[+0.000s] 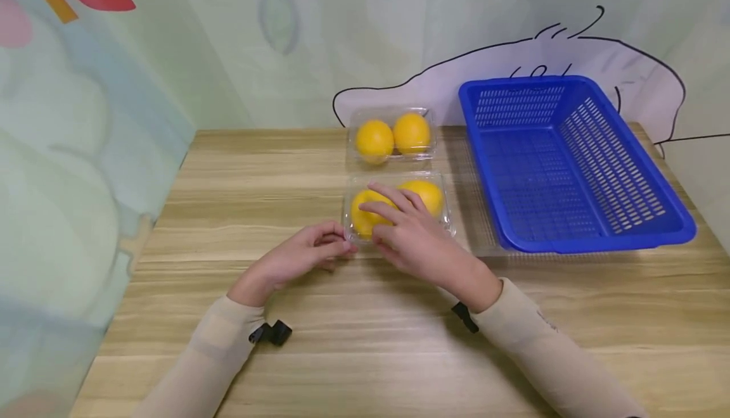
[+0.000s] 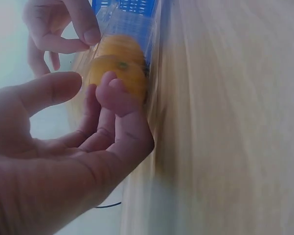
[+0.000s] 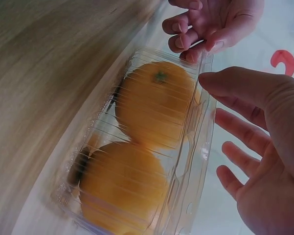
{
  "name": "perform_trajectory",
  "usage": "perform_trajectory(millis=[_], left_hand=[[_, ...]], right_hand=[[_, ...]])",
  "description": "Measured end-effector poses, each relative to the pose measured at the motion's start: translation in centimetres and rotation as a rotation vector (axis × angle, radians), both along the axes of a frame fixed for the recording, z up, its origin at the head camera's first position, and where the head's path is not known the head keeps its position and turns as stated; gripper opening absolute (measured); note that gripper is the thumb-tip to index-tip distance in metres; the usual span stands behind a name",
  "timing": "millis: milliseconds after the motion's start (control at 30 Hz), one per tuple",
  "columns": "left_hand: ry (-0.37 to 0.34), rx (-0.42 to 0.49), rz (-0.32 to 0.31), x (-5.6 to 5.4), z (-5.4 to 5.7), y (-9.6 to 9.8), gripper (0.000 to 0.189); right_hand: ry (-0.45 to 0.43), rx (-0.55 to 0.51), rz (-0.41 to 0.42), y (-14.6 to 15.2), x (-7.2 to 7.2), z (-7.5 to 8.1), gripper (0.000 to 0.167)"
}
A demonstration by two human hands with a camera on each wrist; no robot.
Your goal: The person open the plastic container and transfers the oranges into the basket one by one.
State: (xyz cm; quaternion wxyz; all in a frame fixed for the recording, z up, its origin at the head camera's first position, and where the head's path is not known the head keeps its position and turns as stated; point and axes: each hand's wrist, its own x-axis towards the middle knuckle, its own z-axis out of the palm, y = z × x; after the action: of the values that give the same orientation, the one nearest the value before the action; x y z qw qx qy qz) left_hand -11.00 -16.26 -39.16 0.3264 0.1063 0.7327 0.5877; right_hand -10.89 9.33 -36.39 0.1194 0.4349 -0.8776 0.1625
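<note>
Start at the left: your left hand (image 1: 296,254) stands at the eight o'clock corner of the near clear container (image 3: 195,171), fingers bent; whether thumb and fingertips pinch that corner cannot be told from these views. Use this hand as the brace, bearing lightly so that the plastic does not slide on the table (image 1: 319,354). The near clear container lies directly in front of you, with two oranges (image 1: 428,196) inside it; the rear clear container (image 1: 431,145), likewise holding two, sits at its twelve o'clock. Your right hand (image 1: 419,240) is over the six o'clock side, fingers spread and loosely bent, thumb at the rim (image 3: 200,147). Whether the rim is latched does not show; check it by touch. Work along it with the fingertips, applying even, light force; the thin plastic will likely flex, so avoid bearing on the oranges. Maintain clearance to the blue basket (image 1: 593,242) at three o'clock.
</note>
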Motion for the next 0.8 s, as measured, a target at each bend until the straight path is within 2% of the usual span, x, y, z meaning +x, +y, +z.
perform_trajectory(millis=[300, 500, 800], left_hand=[[-0.05, 0.059, 0.013, -0.13, -0.31, 0.2, 0.025], [-0.046, 0.035, 0.028, -0.18, -0.08, 0.17, 0.025], [-0.046, 0.008, 0.038, 0.04, -0.05, 0.65, 0.023]], right_hand=[[0.033, 0.017, -0.012, -0.13, 0.13, 0.12, 0.006], [0.058, 0.002, -0.007, -0.2, -0.08, -0.12, 0.007], [0.038, -0.009, 0.021, 0.01, -0.15, -0.26, 0.011]])
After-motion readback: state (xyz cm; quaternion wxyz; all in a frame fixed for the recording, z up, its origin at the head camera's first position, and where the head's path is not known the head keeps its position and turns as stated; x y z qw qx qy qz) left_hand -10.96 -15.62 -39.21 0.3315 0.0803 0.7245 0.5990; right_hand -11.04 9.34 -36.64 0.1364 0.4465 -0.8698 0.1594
